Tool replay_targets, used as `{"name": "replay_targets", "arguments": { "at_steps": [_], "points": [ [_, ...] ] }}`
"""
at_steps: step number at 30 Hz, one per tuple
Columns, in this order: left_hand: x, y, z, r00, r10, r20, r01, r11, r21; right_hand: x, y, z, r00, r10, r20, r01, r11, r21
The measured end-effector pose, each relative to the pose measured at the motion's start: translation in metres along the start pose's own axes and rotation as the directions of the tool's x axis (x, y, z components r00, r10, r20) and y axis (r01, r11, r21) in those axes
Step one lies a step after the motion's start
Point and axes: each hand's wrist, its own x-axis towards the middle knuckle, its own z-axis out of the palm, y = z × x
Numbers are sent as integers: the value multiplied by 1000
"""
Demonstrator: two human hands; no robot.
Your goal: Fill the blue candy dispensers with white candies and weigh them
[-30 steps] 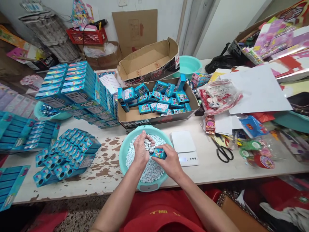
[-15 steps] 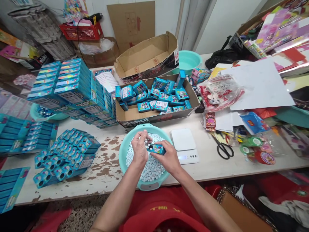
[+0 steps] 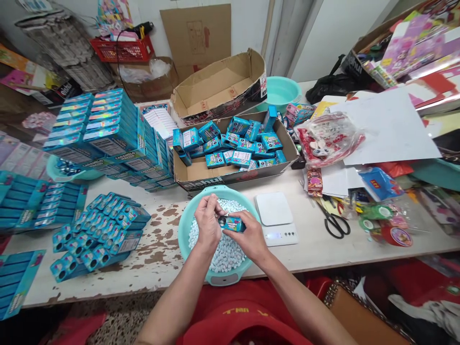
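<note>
Over a turquoise basin full of small pale candies, my right hand grips a small blue candy box lying on its side, its round hole facing left. Close by that hole is my left hand, fingertips pinched together; whatever they hold, if anything, is hidden. Behind the basin, a long cardboard tray holds several loose blue boxes. To the left on the table lies a cluster of blue boxes with round holes facing me.
A white kitchen scale stands right of the basin. Further right lie black scissors, tape rolls and papers. Tall stacks of blue boxes rise at the left. An open carton and another turquoise basin are at the back.
My left fingertips have drawn together beside the box, where pale candies showed at them before. The box's hole looks darker and less covered now. The right hand has hardly moved.
</note>
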Motion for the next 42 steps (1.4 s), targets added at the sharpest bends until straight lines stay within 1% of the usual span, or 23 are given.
{"name": "replay_targets", "arguments": {
  "at_steps": [2, 4, 8, 12, 14, 19, 22, 26, 28, 29, 30, 31, 32, 33, 34, 35, 36, 37, 38, 39, 40, 41, 42],
  "points": [
    [-1, -2, 1, 999, 33, 35, -34, 999, 23, 0, -1, 0, 1000, -11, -11, 11, 1000, 25],
    [-2, -4, 1, 998, 45, 46, -47, 998, 38, 1, 1, 2, 1000, -1, -16, 2, 999, 52],
    [-4, -3, 1, 1000, 13, 28, -14, 1000, 21, 3, 7, 6, 999, 31, -9, -29, 993, 115],
    [-6, 2, 1, 995, 24, 98, -23, 1000, -5, 3, 11, 6, 998, 57, -30, -51, 980, 190],
    [-7, 2, 2, 993, 30, 114, -29, 999, -16, 3, 12, 5, 997, 71, -26, -64, 974, 219],
    [-6, -2, 5, 983, 87, 159, -97, 994, 52, 5, 15, 0, 993, 115, -19, -106, 957, 271],
    [-7, -3, 10, 977, 103, 186, -114, 992, 48, 8, 16, -1, 991, 129, -21, -117, 949, 292],
    [-1, -3, 14, 976, 137, 167, -140, 990, 3, 10, 17, -6, 990, 136, -25, -121, 939, 321],
    [10, -7, 6, 980, 161, 116, -164, 986, 20, 8, 21, -15, 989, 143, -29, -123, 920, 372],
    [18, -12, -2, 981, 177, 85, -184, 979, 84, 6, 25, -23, 987, 150, -49, -118, 909, 399],
    [26, -19, -12, 979, 188, 74, -199, 960, 196, 5, 30, -32, 982, 169, -86, -119, 901, 418],
    [34, -28, -23, 978, 191, 86, -209, 915, 345, 3, 36, -42, 969, 205, -137, -129, 894, 429],
    [40, -38, -35, 976, 176, 130, -218, 826, 520, 2, 43, -52, 948, 254, -193, -150, 889, 432],
    [45, -50, -47, 971, 130, 201, -234, 703, 672, 1, 50, -63, 918, 310, -247, -182, 883, 432],
    [47, -61, -57, 961, 85, 262, -263, 565, 782, 1, 57, -72, 887, 363, -285, -220, 875, 432],
    [47, -72, -64, 949, 29, 315, -297, 423, 856, 1, 63, -80, 863, 404, -304, -253, 866, 431],
    [45, -81, -69, 934, -27, 357, -333, 295, 895, 2, 68, -85, 851, 425, -310, -274, 861, 429],
    [41, -89, -72, 919, -79, 387, -367, 190, 910, 2, 71, -88, 851, 426, -307, -280, 863, 420],
    [37, -95, -72, 902, -131, 411, -398, 115, 910, 3, 72, -89, 860, 412, -300, -276, 871, 406],
    [34, -100, -72, 888, -175, 425, -417, 80, 905, 3, 72, -88, 874, 389, -291, -265, 884, 385],
    [31, -102, -70, 883, -202, 425, -414, 95, 905, 4, 70, -85, 889, 360, -285, -249, 899, 360],
    [31, -103, -69, 893, -209, 399, -370, 166, 914, 3, 66, -81, 903, 326, -278, -228, 915, 332],
    [31, -103, -68, 915, -204, 348, -288, 274, 918, 3, 62, -77, 918, 290, -270, -206, 931, 300]
  ]
}}
